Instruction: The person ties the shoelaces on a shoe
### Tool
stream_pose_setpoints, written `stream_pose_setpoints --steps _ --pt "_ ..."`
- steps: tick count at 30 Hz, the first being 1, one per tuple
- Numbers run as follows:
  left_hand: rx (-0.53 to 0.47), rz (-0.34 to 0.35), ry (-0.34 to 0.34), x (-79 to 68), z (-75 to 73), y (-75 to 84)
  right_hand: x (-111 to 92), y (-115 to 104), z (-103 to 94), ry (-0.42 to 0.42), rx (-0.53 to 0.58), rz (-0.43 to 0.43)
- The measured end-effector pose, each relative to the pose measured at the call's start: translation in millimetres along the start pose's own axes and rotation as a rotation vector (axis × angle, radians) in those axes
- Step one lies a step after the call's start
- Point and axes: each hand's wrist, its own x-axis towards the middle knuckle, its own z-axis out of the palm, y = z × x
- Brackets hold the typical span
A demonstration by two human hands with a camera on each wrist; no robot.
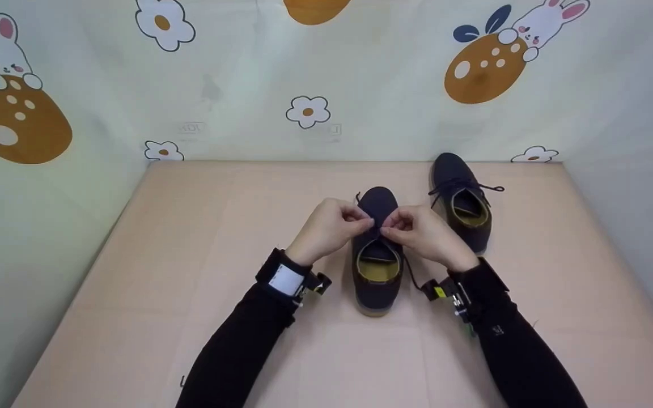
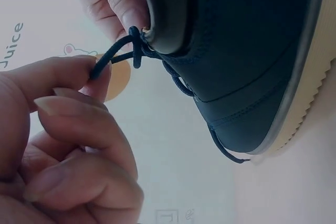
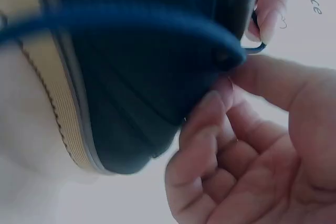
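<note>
A dark navy lace-up shoe (image 1: 374, 294) stands with its toe pointing away from me, between both hands. Over its tongue my left hand (image 1: 331, 228) pinches a bent length of dark shoelace (image 2: 107, 57) between thumb and index finger, its other fingers curled. From the other side my right hand (image 1: 427, 233) pinches the lace between thumb and index finger. A long lace end (image 3: 131, 15) trails from that grip, blurred close to the right wrist camera. One lace end hangs by the toe in the left wrist view. The fingertips partly hide the crossing of the laces.
A matching shoe (image 1: 476, 237) stands behind and to the right, its lace tied in a bow (image 1: 456, 185). The pale table (image 1: 190, 255) meets a printed curtain (image 1: 247, 79) at the back and sides. Both wrists wear cameras on black straps.
</note>
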Motion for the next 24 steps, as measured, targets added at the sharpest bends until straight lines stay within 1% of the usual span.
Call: stream_pose_setpoints --steps 2,4,8,14,17,22,24 --pt "0.007 0.006 0.002 -0.3 -0.3 0.4 -0.8 -1.3 -1.7 -0.003 -0.057 -0.029" --pt "0.01 0.012 0.001 -0.6 -0.4 0.4 -1.8 -3.7 -3.0 0.011 -0.133 -0.069" --pt "0.008 0.01 -0.001 -0.8 -0.6 0.5 -2.7 -7.8 -3.6 0.073 -0.267 -0.152" --pt "0.008 0.008 -0.016 -1.8 -1.0 1.9 -3.7 -6.8 0.3 0.2 -0.367 -0.258" --pt "0.014 0.011 -0.036 -2.5 -0.9 2.9 -3.3 -4.0 4.8 0.261 -0.421 -0.307" --pt "0.016 0.015 -0.093 -2.9 -0.4 2.7 -1.5 0.5 10.5 0.334 -0.48 -0.337" --pt "0.027 0.019 -0.097 -2.6 -0.1 1.5 -1.3 1.3 11.7 0.347 -0.486 -0.337"
